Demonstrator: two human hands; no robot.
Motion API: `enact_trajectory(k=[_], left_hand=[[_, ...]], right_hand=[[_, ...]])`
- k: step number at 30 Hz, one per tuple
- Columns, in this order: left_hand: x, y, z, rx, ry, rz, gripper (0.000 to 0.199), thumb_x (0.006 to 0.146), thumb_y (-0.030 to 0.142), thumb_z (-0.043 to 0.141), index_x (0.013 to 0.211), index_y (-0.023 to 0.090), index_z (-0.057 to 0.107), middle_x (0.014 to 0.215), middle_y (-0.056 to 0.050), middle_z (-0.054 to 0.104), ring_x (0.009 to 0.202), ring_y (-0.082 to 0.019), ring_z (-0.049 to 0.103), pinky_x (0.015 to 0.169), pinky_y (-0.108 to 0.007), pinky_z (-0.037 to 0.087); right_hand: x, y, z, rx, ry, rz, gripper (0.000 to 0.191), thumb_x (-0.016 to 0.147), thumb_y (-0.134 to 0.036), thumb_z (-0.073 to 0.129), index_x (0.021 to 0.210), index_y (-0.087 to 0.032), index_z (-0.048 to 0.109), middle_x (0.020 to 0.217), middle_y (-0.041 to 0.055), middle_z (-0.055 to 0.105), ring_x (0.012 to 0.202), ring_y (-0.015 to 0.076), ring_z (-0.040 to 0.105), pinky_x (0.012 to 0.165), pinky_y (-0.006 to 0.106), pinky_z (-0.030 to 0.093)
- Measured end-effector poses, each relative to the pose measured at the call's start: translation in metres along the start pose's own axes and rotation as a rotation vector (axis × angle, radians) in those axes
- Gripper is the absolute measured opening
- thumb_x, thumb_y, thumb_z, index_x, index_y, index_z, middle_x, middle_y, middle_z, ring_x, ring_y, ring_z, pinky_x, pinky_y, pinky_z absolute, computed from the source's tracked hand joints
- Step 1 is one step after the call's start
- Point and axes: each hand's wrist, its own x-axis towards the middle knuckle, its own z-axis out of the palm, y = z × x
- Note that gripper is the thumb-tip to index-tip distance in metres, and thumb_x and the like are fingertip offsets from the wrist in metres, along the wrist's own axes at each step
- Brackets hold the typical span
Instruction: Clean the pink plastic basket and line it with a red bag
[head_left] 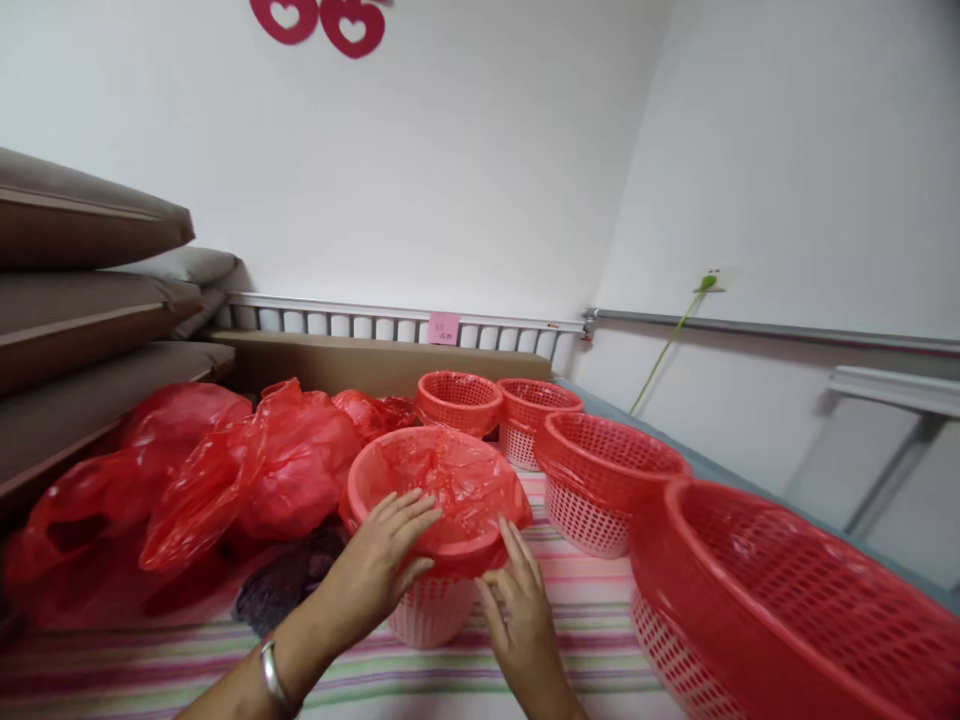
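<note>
A pink lattice basket (431, 610) stands upright in front of me, with a red plastic bag (450, 475) lining its inside and folded down over its rim. My left hand (384, 552) lies on the near left part of the rim, fingers stretched out flat over the bag. On the near right side, my right hand (519, 610) is open, its fingertips touching the outer fold of the bag and its thumb apart from the fingers. Neither hand is closed around the basket. The bag looks crumpled inside, and the basket's bottom is hidden under it.
Several lined baskets (611, 450) stand to the right and behind, on a striped sheet (585, 600). Bunched red plastic bags (300, 465) and a dark cloth (281, 585) lie left. Stacked cushions (82, 300) rise at far left; a railing (337, 320) runs along the back.
</note>
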Motion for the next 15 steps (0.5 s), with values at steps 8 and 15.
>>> enact_trajectory(k=[8, 15], left_hand=[[0.001, -0.005, 0.027, 0.058, -0.037, 0.030, 0.043, 0.086, 0.026, 0.055, 0.128, 0.028, 0.049, 0.130, -0.007, 0.059, 0.119, -0.025, 0.052, 0.102, -0.049, 0.036], [-0.001, 0.002, 0.014, -0.005, -0.046, -0.013, 0.046, 0.087, 0.030, 0.054, 0.132, 0.029, 0.045, 0.133, -0.008, 0.056, 0.125, -0.025, 0.047, 0.104, -0.052, 0.033]], right_hand=[[0.009, 0.019, -0.004, 0.859, 0.215, 1.081, 0.056, 0.071, -0.061, 0.060, 0.108, -0.020, 0.054, 0.105, 0.0101, 0.064, 0.088, 0.0248, 0.063, 0.070, 0.035, 0.050], [0.041, 0.005, -0.001, 1.244, 0.195, 1.099, 0.050, 0.063, -0.045, 0.075, 0.102, -0.019, 0.059, 0.090, 0.0042, 0.069, 0.073, 0.0179, 0.063, 0.062, 0.027, 0.047]])
